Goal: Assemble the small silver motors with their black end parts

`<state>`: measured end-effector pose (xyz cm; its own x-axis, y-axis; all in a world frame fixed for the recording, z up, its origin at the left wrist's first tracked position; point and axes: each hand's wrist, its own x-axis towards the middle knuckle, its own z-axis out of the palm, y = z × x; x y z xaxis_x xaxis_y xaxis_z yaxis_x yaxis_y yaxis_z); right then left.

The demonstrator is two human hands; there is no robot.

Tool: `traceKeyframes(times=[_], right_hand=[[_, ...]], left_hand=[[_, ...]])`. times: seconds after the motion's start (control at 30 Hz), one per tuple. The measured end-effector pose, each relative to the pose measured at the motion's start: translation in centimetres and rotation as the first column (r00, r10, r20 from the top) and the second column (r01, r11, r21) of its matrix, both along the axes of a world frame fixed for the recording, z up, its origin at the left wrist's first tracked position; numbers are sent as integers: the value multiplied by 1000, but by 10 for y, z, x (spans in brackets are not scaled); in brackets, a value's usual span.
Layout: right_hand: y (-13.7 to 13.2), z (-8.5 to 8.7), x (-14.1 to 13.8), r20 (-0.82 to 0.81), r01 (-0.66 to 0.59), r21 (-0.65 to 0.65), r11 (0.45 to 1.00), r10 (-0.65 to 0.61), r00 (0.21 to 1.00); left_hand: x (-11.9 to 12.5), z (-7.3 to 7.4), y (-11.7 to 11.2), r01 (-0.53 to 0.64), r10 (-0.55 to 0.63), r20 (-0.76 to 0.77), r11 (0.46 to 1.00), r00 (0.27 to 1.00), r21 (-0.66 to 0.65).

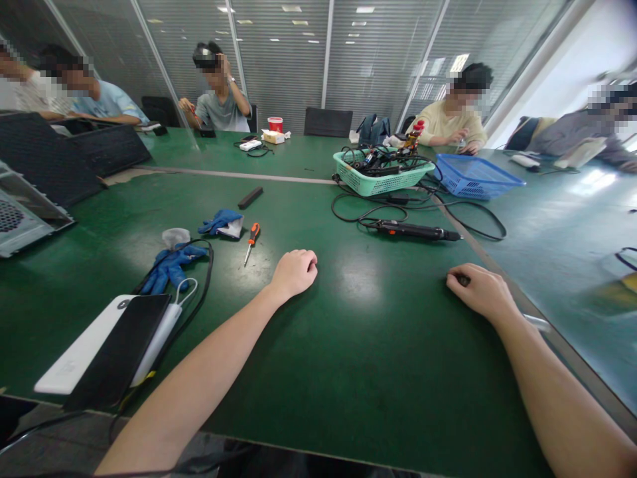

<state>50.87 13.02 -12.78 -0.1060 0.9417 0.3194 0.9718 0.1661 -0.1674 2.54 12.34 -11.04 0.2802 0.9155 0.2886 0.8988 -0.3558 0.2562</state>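
My left hand [296, 273] rests on the green table [358, 378] in a loose fist, thumb side to the right, and nothing shows in it. My right hand [482, 290] lies farther right, also curled closed, with a dark hollow between thumb and fingers and no object that I can make out. Nearest my left hand is a screwdriver [253, 240] with an orange and black handle. Beyond my right hand lies a black electric screwdriver [415, 230] with a cable. A silver metal piece [536, 323] shows partly from under my right wrist.
Blue gloves [172, 269], a dark bar [250, 198], a black phone [119, 352] and a white power bank [82, 345] lie left. A green basket [371, 182] of cables and a blue basket [472, 179] stand behind. A computer case [30, 212] is far left. Several people sit around.
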Motion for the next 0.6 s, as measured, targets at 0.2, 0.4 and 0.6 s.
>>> traceKeyframes(times=[0.2, 0.4, 0.6], right_hand=[[2, 0, 5, -18, -55, -37, 998, 55, 998], [2, 1, 7, -80, -56, -64, 996, 51, 995], [2, 2, 6, -66, -72, -67, 995, 68, 996]], left_hand=[[0, 1, 0, 4, -4, -9, 1000, 1000, 1], [1, 0, 0, -4, 4, -7, 1000, 1000, -11], [0, 0, 0, 2, -2, -18, 1000, 1000, 5]])
